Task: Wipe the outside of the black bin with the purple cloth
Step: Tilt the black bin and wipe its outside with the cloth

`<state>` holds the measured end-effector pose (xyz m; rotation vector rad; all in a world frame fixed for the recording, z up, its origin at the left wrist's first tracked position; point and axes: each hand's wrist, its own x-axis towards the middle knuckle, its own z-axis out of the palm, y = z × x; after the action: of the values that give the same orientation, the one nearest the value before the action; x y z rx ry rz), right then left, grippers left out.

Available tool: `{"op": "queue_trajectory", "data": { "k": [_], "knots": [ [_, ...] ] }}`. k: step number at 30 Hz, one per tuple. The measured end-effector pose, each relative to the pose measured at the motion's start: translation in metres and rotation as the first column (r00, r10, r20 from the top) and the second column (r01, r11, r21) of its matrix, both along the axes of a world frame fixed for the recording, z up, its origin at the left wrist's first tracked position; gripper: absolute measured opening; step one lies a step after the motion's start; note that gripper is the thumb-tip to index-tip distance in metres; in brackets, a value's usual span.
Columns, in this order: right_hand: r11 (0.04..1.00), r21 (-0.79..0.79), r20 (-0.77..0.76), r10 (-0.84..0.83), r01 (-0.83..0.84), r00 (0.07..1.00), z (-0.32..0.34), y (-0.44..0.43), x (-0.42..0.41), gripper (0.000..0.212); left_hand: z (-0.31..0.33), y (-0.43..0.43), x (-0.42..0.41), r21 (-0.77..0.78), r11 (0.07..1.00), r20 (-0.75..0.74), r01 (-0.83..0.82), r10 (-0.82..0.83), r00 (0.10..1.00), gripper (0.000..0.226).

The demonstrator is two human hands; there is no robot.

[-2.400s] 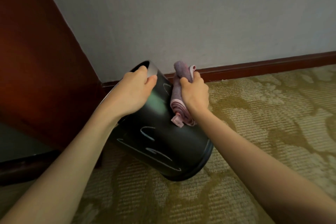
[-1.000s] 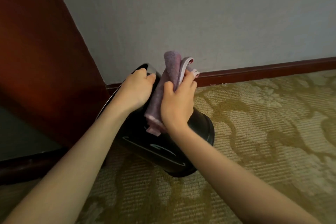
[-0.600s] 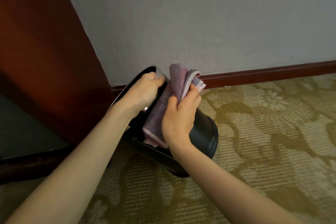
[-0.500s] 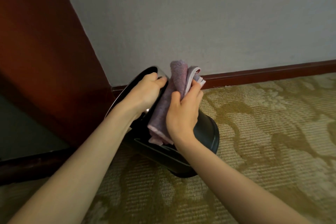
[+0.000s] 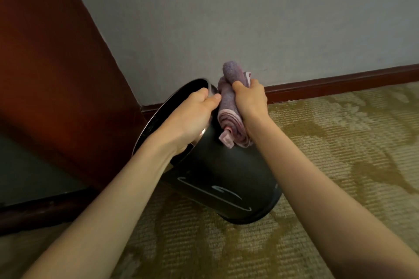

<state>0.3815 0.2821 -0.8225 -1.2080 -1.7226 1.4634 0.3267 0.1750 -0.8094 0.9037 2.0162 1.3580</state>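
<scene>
Head view looks down on a black bin (image 5: 223,172) near the middle of the frame, tilted so its open mouth faces toward ten o'clock and its base rests on the patterned carpet (image 5: 340,161) at about five o'clock of its body. The left hand (image 5: 192,118) grips the bin's metal rim (image 5: 147,129), fingers curled over the edge and thumb on the outer side. The right hand (image 5: 250,103) is closed around a folded purple cloth (image 5: 230,106), holding it against the upper outside wall of the bin just beside the left thumb. One end of the cloth sticks up past the fingers toward twelve o'clock; the other end, with a pale pink edge, hangs toward six o'clock on the bin's side. A grey wall (image 5: 249,18) with a dark red skirting board (image 5: 340,84) runs behind, and a red-brown wooden panel (image 5: 52,63) stands at nine o'clock.
</scene>
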Motion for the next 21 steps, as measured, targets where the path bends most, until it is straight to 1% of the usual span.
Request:
{"op": "queue_trajectory", "data": {
  "k": [1,3,6,9,12,14,16,21],
  "knots": [
    [1.000,0.001,-0.019,-0.014,0.014,1.000,-0.001,-0.002,0.001,0.026,0.001,0.000,-0.002,-0.014,1.000,-0.034,-0.009,0.009,0.999,0.048],
    [0.998,0.017,-0.059,-0.056,0.057,0.997,-0.004,-0.011,0.004,0.024,0.002,-0.002,-0.006,-0.047,0.999,-0.085,0.009,-0.013,0.996,0.037],
    [0.985,0.117,-0.103,-0.113,0.125,0.988,-0.008,-0.031,0.011,0.023,0.003,0.000,-0.015,-0.082,0.996,-0.117,0.028,-0.037,0.992,0.028],
    [0.954,0.244,-0.122,-0.147,0.173,0.982,-0.011,-0.053,0.014,0.034,0.006,0.003,-0.021,-0.090,0.996,-0.181,-0.014,-0.002,0.984,0.029],
    [0.934,0.312,-0.164,-0.124,0.171,0.979,-0.017,-0.076,0.021,0.052,0.007,0.002,-0.024,-0.095,0.995,-0.175,-0.026,0.009,0.985,0.032],
    [0.933,0.322,-0.206,-0.094,0.158,0.974,-0.022,-0.089,0.030,0.057,0.006,0.001,-0.023,-0.103,0.994,-0.191,-0.044,0.024,0.981,0.032],
    [0.937,0.316,-0.236,-0.071,0.146,0.969,-0.026,-0.100,0.038,0.055,0.007,0.001,-0.021,-0.107,0.993,-0.233,-0.059,0.032,0.972,0.034],
    [0.939,0.316,-0.243,-0.060,0.138,0.968,-0.030,-0.103,0.046,0.053,0.008,0.002,-0.009,-0.114,0.992,-0.329,-0.059,0.019,0.944,0.036]
  ]
}}
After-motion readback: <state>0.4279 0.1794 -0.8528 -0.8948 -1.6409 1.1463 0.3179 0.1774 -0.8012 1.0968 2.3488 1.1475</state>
